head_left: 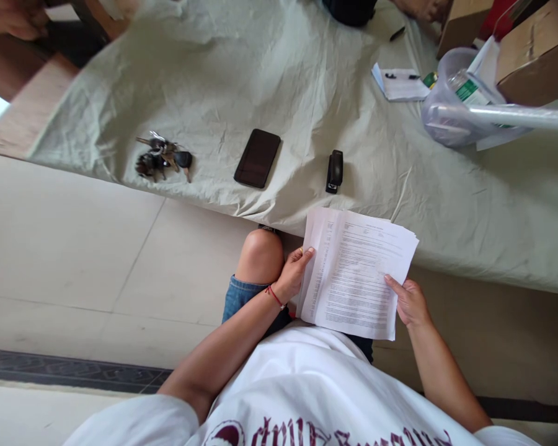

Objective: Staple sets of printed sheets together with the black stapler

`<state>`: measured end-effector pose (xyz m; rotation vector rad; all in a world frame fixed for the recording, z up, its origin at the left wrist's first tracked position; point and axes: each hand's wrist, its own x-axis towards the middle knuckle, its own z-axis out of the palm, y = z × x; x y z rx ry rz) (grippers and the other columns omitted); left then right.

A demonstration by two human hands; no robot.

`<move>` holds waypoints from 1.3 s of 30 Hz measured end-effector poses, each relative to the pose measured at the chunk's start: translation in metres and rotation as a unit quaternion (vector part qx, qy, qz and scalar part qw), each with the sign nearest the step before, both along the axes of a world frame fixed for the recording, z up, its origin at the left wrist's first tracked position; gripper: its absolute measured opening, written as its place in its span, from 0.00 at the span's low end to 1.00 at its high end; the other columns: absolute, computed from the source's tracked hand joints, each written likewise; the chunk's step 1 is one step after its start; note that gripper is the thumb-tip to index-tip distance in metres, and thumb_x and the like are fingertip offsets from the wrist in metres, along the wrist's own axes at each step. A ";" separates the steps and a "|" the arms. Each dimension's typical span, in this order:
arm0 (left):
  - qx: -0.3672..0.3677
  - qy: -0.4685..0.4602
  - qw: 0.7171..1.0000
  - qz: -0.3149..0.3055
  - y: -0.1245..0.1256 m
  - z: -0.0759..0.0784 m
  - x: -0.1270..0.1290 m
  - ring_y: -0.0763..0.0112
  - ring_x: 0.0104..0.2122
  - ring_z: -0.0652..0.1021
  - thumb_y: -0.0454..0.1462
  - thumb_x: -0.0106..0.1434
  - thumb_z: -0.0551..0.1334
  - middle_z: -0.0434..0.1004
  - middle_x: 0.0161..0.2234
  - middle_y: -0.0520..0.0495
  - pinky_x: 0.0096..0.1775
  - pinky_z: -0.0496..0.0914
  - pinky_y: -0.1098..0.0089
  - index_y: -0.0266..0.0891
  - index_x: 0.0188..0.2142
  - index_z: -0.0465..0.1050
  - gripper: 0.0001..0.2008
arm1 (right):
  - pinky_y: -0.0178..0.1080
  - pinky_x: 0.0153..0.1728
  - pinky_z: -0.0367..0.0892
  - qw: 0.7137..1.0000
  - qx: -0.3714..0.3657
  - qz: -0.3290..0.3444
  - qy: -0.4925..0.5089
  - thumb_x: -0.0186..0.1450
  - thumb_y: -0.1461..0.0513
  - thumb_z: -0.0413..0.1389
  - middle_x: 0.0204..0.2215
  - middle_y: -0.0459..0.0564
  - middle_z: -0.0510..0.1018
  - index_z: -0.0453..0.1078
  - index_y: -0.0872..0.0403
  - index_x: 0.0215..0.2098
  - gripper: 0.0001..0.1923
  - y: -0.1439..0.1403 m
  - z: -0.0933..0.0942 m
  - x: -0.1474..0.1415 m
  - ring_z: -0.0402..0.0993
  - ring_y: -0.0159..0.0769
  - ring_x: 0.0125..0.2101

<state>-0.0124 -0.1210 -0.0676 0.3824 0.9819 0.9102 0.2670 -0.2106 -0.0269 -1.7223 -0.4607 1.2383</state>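
Note:
A stack of printed sheets [358,279] is held between my two hands, above my lap and close to the table's front edge. My left hand [296,272] grips its left side, thumb on top and fingers underneath. On the right side, my right hand [408,300] pinches the sheets the same way. The sheets look loose and slightly fanned at the top right corner. Just beyond them on the cloth lies a small black stapler [335,171]. Left of it rests a dark smartphone [257,158], and farther left a bunch of keys [163,156].
A pale cloth [204,80] covers the table. At the right stand a translucent plastic tub [439,114] with papers and a roll, cardboard boxes [537,52] and a small paper pad [404,85]. Other people's hands [16,18] show at the top corners. A black object [351,9] sits at the back.

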 end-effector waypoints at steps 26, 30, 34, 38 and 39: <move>-0.038 -0.025 0.998 -0.033 -0.003 0.005 -0.001 0.67 0.28 0.78 0.50 0.43 0.80 0.82 0.29 0.45 0.35 0.71 0.68 0.33 0.32 0.81 0.24 | 0.49 0.51 0.73 0.996 0.050 -0.022 -0.068 0.51 0.50 0.75 0.39 0.49 0.85 0.79 0.51 0.40 0.23 -0.001 -0.013 0.002 0.80 0.44 0.40; -0.049 -0.025 0.998 -0.023 -0.002 0.005 0.000 0.68 0.28 0.77 0.49 0.41 0.81 0.82 0.28 0.46 0.34 0.70 0.69 0.34 0.30 0.81 0.25 | 0.44 0.47 0.73 0.994 0.057 -0.036 -0.090 0.49 0.50 0.76 0.33 0.45 0.83 0.76 0.50 0.36 0.23 -0.003 -0.016 0.010 0.78 0.38 0.36; -0.054 -0.023 0.998 -0.019 -0.001 0.004 0.001 0.67 0.29 0.78 0.50 0.41 0.80 0.82 0.29 0.47 0.35 0.71 0.68 0.34 0.31 0.81 0.26 | 0.44 0.46 0.72 0.996 0.050 -0.008 -0.067 0.51 0.51 0.75 0.36 0.47 0.84 0.76 0.51 0.35 0.21 -0.005 -0.014 0.010 0.78 0.39 0.37; -0.053 -0.007 0.999 -0.010 -0.001 0.002 0.002 0.68 0.28 0.78 0.51 0.41 0.80 0.81 0.29 0.47 0.35 0.71 0.69 0.34 0.30 0.80 0.26 | 0.45 0.47 0.72 0.996 0.060 0.017 -0.060 0.53 0.51 0.74 0.37 0.47 0.85 0.78 0.51 0.34 0.17 -0.005 -0.013 0.006 0.78 0.39 0.37; -0.050 -0.007 0.999 -0.012 -0.001 0.002 0.002 0.68 0.29 0.78 0.52 0.42 0.80 0.81 0.28 0.47 0.35 0.71 0.69 0.34 0.30 0.80 0.26 | 0.45 0.48 0.72 0.996 0.062 0.018 -0.060 0.54 0.51 0.74 0.37 0.47 0.85 0.79 0.51 0.35 0.17 -0.004 -0.013 0.006 0.79 0.39 0.37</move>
